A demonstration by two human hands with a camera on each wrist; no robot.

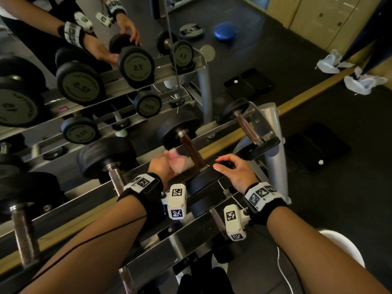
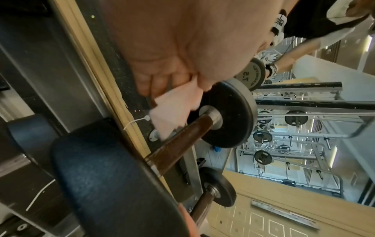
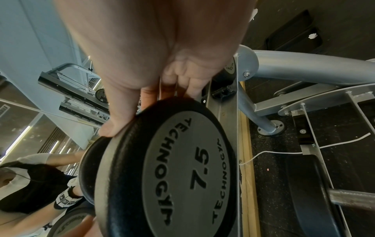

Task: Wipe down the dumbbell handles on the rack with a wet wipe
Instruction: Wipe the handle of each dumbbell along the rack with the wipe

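While the left hand point(image 1: 162, 167) pinches the wet wipe point(image 1: 177, 161) just beside the brown handle point(image 1: 192, 152), the right hand's point(image 1: 233, 171) fingers curl over the 7.5 dumbbell's near head point(image 3: 172, 168), which may roll if that hold slackens.

Black dumbbell point(image 1: 203, 183), brown handle point(image 1: 192, 152), seemingly pale pink wipe point(image 1: 177, 161), silver rack point(image 1: 191, 236).

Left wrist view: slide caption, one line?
Left hand holds a wet wipe beside the brown dumbbell handle on the rack.
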